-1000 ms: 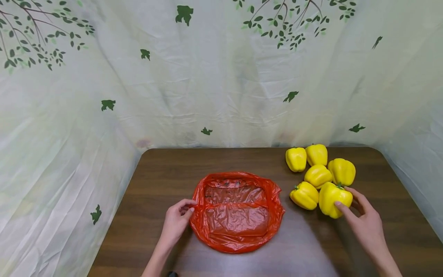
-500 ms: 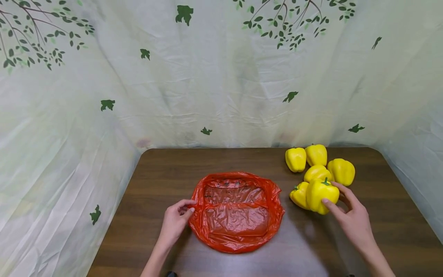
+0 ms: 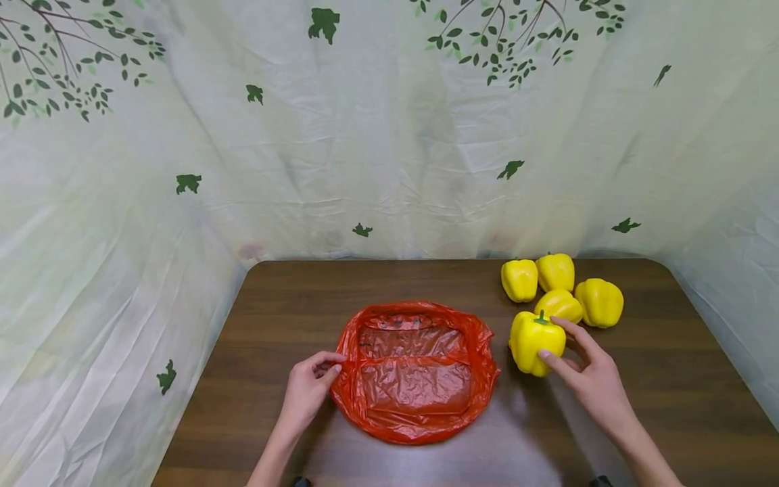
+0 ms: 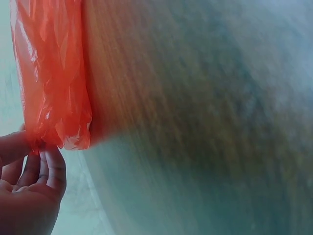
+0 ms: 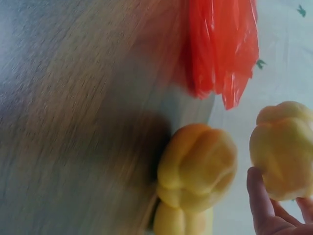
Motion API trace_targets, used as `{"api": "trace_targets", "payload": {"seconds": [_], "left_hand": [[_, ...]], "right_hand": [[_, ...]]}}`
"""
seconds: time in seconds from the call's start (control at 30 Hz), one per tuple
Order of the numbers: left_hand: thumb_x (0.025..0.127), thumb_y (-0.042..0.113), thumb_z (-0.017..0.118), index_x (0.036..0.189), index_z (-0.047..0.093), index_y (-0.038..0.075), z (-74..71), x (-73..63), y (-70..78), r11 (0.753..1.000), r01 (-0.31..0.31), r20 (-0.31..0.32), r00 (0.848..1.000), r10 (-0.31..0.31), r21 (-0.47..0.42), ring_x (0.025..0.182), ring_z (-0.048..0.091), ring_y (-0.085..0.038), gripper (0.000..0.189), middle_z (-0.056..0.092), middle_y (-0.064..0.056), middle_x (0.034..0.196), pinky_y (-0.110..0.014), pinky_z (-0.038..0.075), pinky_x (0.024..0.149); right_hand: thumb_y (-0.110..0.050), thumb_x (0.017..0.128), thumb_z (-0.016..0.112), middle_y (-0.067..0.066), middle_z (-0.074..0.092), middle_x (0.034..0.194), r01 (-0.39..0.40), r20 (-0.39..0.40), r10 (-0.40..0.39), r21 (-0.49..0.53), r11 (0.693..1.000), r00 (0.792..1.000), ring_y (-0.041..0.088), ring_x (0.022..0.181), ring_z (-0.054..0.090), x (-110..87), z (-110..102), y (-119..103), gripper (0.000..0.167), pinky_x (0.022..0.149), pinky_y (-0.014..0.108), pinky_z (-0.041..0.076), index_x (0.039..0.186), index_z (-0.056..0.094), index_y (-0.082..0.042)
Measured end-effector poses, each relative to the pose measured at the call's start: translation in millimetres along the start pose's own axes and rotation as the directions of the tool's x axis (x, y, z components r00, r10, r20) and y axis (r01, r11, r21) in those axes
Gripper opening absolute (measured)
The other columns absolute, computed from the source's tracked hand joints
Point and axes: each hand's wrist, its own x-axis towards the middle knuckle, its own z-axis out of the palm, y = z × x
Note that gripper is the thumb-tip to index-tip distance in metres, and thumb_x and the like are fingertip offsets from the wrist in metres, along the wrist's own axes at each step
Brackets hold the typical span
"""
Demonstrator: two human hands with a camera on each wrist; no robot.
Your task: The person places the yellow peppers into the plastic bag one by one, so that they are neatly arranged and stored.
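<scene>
A red plastic bag (image 3: 416, 392) stands on the table with its mouth spread wide and facing up. At its left rim my left hand (image 3: 309, 389) pinches the film between thumb and fingers; the left wrist view shows the bag's edge (image 4: 51, 98) caught there. My right hand (image 3: 590, 375) holds a yellow bell pepper (image 3: 534, 346) by its right side, green stem up, to the right of the bag. In the right wrist view this held pepper (image 5: 283, 152) is clear of the table, and another pepper (image 5: 195, 166) rests nearby. The held pepper mostly hides one behind it in the head view.
Several more yellow bell peppers (image 3: 599, 303) lie grouped at the table's back right. The brown wooden table (image 3: 292, 291) ends at a pale curtain (image 3: 395, 149) printed with leaves. Small dark objects (image 3: 601, 481) show at the bottom edge of the head view.
The right hand has lifted the bell pepper from the front of the group and carried it left toward the bag. The left hand and bag have stayed put.
</scene>
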Motion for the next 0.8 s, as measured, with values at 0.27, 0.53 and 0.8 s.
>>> {"api": "trace_targets", "payload": {"seconds": [0.27, 0.53, 0.8], "left_hand": [[0.089, -0.006, 0.066, 0.095, 0.075, 0.006, 0.6, -0.2, -1.2, 1.0, -0.005, -0.001, 1.0, 0.005, 0.011, 0.071, 0.061, -0.018, 0.016, 0.07, -0.008, 0.091, -0.026, 0.051, 0.059], [0.09, -0.006, 0.065, 0.096, 0.075, 0.006, 0.5, -0.5, -1.3, 1.0, -0.007, 0.002, 1.0, 0.007, -0.002, 0.071, 0.062, -0.02, 0.017, 0.07, -0.009, 0.093, -0.026, 0.051, 0.059], [0.088, -0.008, 0.066, 0.094, 0.075, 0.007, 2.0, -0.6, -3.4, 1.0, -0.009, -0.005, 1.0, 0.009, -0.012, 0.071, 0.061, -0.019, 0.019, 0.07, -0.008, 0.091, -0.026, 0.052, 0.059]], "right_hand": [[-0.019, 0.091, 0.071, 0.01, 0.049, 0.141, 0.072, 0.071, -0.077, 0.07, 0.995, 0.995, 0.033, 0.118, 0.052, 5.4, 14.8, -5.0, 0.058, 0.08, 0.015, 0.05, 0.144, 0.047, -0.018], [-0.026, 0.091, 0.072, 0.007, 0.046, 0.144, 0.077, 0.156, -0.087, 0.068, 0.995, 0.984, 0.034, 0.121, 0.053, 11.6, 27.6, -13.8, 0.06, 0.087, 0.035, 0.053, 0.145, 0.046, -0.022], [-0.03, 0.091, 0.072, 0.005, 0.047, 0.142, 0.068, 0.224, -0.087, 0.092, 0.993, 0.971, 0.031, 0.123, 0.05, 20.3, 34.5, -21.7, 0.06, 0.089, 0.041, 0.051, 0.144, 0.046, -0.023]]}}
